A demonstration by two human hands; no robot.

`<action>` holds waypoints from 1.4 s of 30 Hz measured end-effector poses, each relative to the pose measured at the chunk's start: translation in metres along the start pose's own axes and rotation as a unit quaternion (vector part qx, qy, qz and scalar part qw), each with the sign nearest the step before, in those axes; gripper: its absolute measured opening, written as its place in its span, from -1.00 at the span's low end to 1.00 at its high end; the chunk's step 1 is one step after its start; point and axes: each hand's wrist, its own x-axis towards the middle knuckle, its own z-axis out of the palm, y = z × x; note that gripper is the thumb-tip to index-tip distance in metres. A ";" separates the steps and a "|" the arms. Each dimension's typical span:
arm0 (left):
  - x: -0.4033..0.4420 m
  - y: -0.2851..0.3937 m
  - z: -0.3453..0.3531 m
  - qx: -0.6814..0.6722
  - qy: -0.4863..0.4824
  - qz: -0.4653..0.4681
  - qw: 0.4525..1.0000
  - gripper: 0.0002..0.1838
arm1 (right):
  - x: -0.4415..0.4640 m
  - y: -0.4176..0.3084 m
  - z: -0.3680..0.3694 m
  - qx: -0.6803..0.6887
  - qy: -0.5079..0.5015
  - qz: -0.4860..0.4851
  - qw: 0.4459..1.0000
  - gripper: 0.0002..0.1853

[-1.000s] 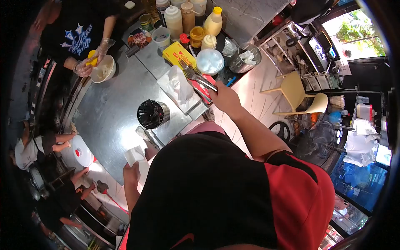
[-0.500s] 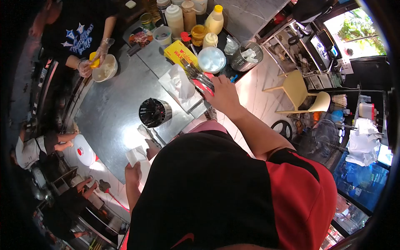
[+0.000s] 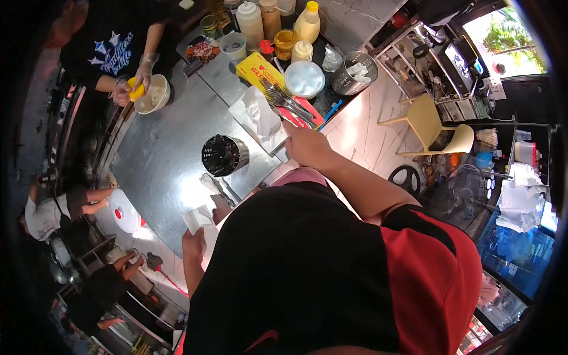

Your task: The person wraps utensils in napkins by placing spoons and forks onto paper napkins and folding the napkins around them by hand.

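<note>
My left hand (image 3: 194, 242) is closed on a folded white paper (image 3: 200, 219) at the table's front left edge. My right hand (image 3: 307, 148) is at the near table edge, its fingers curled beside white paper sheets (image 3: 258, 115); whatever they hold is hidden. Just beyond it, several metal forks (image 3: 284, 100) lie across a yellow and red wax paper box (image 3: 260, 70). A perforated metal cutlery holder (image 3: 239, 155) with dark contents stands between my hands. Some metal cutlery (image 3: 220, 186) lies on the table near my left hand.
Sauce bottles (image 3: 307, 23), a lidded tub (image 3: 305, 78) and another perforated holder (image 3: 355, 74) crowd the back right. Across the steel table (image 3: 148, 154), a gloved person holds something yellow over a bowl (image 3: 155, 97). Other people are at lower left; a chair (image 3: 423, 124) stands right.
My right hand has drawn back from the forks toward me, and its fingers are more curled. My left hand stays on the folded paper. The whole view has shifted slightly.
</note>
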 end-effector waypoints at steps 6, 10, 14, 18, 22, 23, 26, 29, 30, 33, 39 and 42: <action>0.011 -0.013 -0.002 -0.058 -0.013 -0.017 0.998 -0.67 | 0.017 0.017 0.004 -0.042 0.003 -0.008 0.999 -0.49; 0.012 -0.017 -0.006 -0.045 -0.018 -0.014 0.999 -0.68 | 0.014 0.020 0.003 -0.006 0.035 0.010 0.999 -0.48; 0.014 -0.014 -0.005 -0.025 -0.013 -0.014 1.000 -0.69 | 0.019 0.024 -0.007 0.004 0.014 0.029 0.999 -0.48; 0.012 -0.023 -0.004 -0.063 -0.013 -0.018 0.998 -0.70 | 0.018 0.028 0.000 0.015 0.036 0.001 0.999 -0.46; 0.009 -0.020 -0.006 -0.046 -0.021 -0.013 0.999 -0.69 | 0.004 0.006 0.002 0.034 -0.024 -0.004 0.999 -0.34; 0.007 -0.019 -0.004 -0.046 -0.020 -0.010 0.999 -0.69 | 0.000 -0.003 -0.002 0.036 -0.042 -0.011 0.998 -0.32; 0.002 -0.009 0.001 -0.035 -0.018 -0.007 0.999 -0.68 | 0.004 -0.012 0.005 0.065 -0.060 -0.021 0.996 -0.25; 0.004 -0.013 0.000 -0.032 -0.016 -0.010 0.999 -0.68 | 0.010 -0.002 0.020 0.088 -0.048 -0.038 0.994 -0.24; 0.004 -0.016 0.000 -0.033 -0.015 -0.011 0.999 -0.68 | 0.012 0.002 0.023 0.095 -0.041 -0.056 0.993 -0.23; 0.002 -0.018 -0.001 -0.029 -0.020 -0.019 0.999 -0.69 | 0.009 0.005 0.028 0.100 -0.046 -0.078 0.991 -0.18; -0.002 -0.007 0.002 0.020 -0.039 -0.026 0.999 -0.70 | 0.010 -0.018 0.027 0.118 -0.119 -0.071 0.983 -0.11; -0.005 0.002 0.011 0.043 -0.023 -0.014 0.999 -0.70 | 0.015 -0.021 0.036 0.124 -0.088 -0.084 0.985 -0.08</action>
